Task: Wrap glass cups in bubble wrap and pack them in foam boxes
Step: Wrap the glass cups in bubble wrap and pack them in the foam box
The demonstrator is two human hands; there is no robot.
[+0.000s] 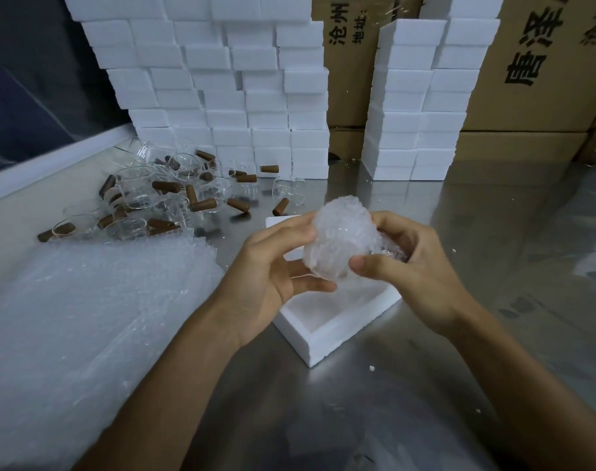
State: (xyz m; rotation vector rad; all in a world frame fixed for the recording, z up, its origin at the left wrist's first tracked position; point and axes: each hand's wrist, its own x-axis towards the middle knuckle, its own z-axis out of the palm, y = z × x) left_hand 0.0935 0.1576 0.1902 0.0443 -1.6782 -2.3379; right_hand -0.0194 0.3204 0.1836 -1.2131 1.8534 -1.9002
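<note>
Hands: two, left hand (pixel 272 263) and right hand (pixel 415 266), curled round one wrapped cup (pixel 344 239).
Foam box (pixel 327 331): one, open, beneath.

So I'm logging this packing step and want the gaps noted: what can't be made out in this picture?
All in the head view:
- Wrapped cup: bubble wrap covers the glass, and the left hand and right hand cover its sides.
- Open foam box: the hands hide much of its inside.
- Pile of glass cups: clear and overlapping, so uncountable.
- Cardboard cartons: print cut off by the top edge and the foam stacks.
</note>
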